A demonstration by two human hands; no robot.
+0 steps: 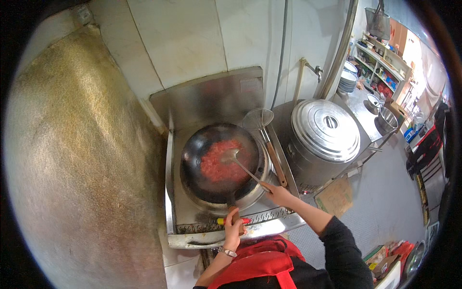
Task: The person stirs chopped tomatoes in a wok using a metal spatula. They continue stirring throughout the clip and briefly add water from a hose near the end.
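Observation:
A black wok [193, 159] sits on the round burner of a stainless-steel stove [180, 213], with red minced meat or a similar red food [213, 168] spread over its bottom. My left hand [234, 224] is wrapped around the wok's wooden handle [236, 216] at the stove's front edge. In my right hand [279, 195] is the handle of a metal wok spatula [247, 171]; its blade rests in the red food. Slight haze blurs the food's surface. Just behind the left hand lies a red and yellow lighter-like object [221, 221] on the front grate.
A wire-mesh skimmer [276, 162] with a wooden handle lies along the stove's right side. Beside it stands a tall lidded stockpot [325, 130]. A metal sheet [90, 162] borders the left. Stacked plates [348, 81] and a steel bowl [388, 120] occupy the right counter. Flattened cardboard [335, 195] lies on the floor.

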